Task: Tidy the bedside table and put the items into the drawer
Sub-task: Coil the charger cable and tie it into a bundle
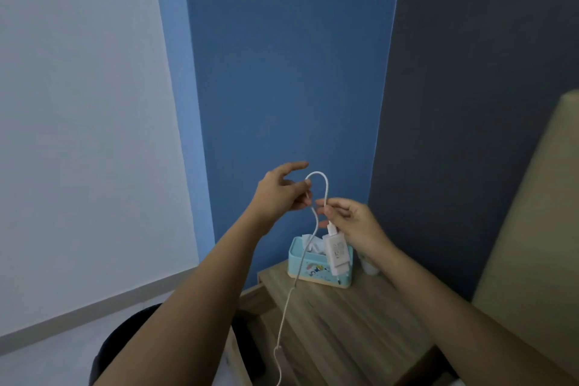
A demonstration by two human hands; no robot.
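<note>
- A white charger cable (326, 185) is held up in front of the blue wall, bent into an arch between the two hands.
- The cable is pinched by the left hand (282, 193) between thumb and bent fingers, while the forefinger is stretched out free.
- The other leg of the arch is pinched by the right hand (351, 222), just above the white charger plug (336, 252), which hangs below that hand.
- The loose length of cable is seen trailing down from the left hand, past the tabletop (344, 323), and out of view at the bottom edge.
- A light blue tissue box (308, 266) is left standing at the back of the tabletop; a small white thing beside it cannot be made out.
- The step in hand is judged to be the coiling of the cable.
- Next, further loops need to be gathered until the tail is taken up; then the bundle is to be laid in the drawer, which is not clearly seen here.
</note>
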